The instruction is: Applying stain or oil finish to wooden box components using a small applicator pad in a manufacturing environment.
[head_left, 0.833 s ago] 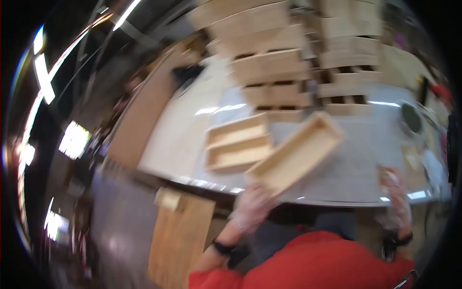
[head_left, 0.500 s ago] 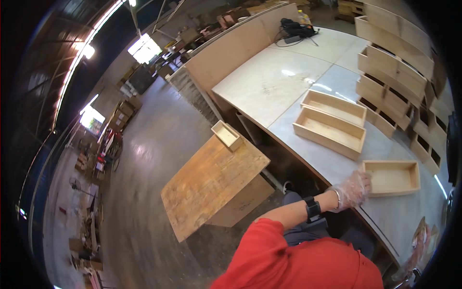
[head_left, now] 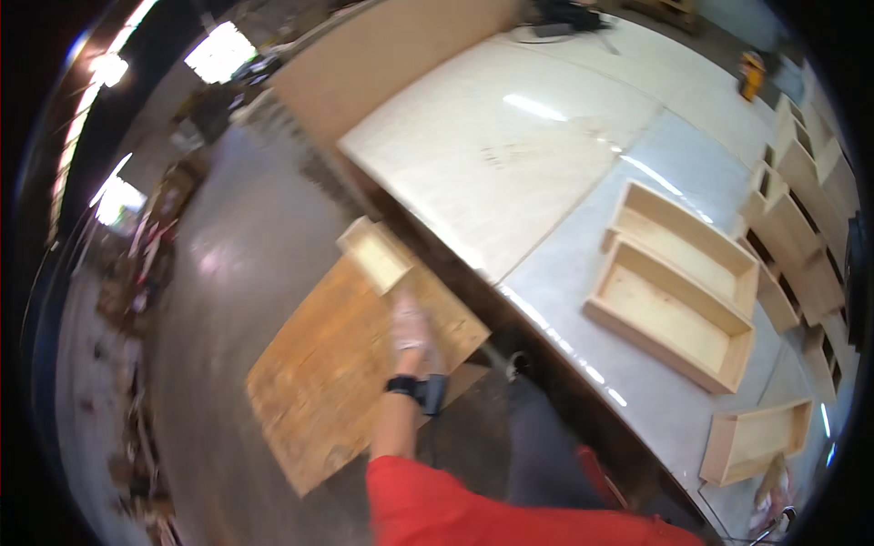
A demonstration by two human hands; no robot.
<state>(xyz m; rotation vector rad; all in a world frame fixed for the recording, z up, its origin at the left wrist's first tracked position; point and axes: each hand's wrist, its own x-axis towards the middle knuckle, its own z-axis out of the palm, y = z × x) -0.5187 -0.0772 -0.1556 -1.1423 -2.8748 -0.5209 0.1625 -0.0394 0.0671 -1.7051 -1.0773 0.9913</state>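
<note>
My left hand (head_left: 411,329), in a clear plastic glove and smeared by motion, reaches over a plywood-topped stand (head_left: 319,373). Its fingertips are at the near end of a small open wooden box (head_left: 377,258) on the stand's far corner; whether they grip it is not clear. At the lower right, what shows of my gloved right hand (head_left: 772,496) is beside the near edge of another open wooden box (head_left: 760,440), which lies on the worktable. Its fingers are mostly hidden. A shiny metal piece (head_left: 776,526) shows just below that hand.
Two longer open wooden boxes (head_left: 669,314) sit side by side on the pale worktable (head_left: 492,155). Stacked wooden boxes (head_left: 801,218) rise along its right side. A brown panel (head_left: 391,64) borders the far left edge, and a black item (head_left: 564,18) lies at the back.
My left hand has left the box on the worktable and swung left to the small box on the stand. The view has turned, so the worktable's boxes appear lower and farther right.
</note>
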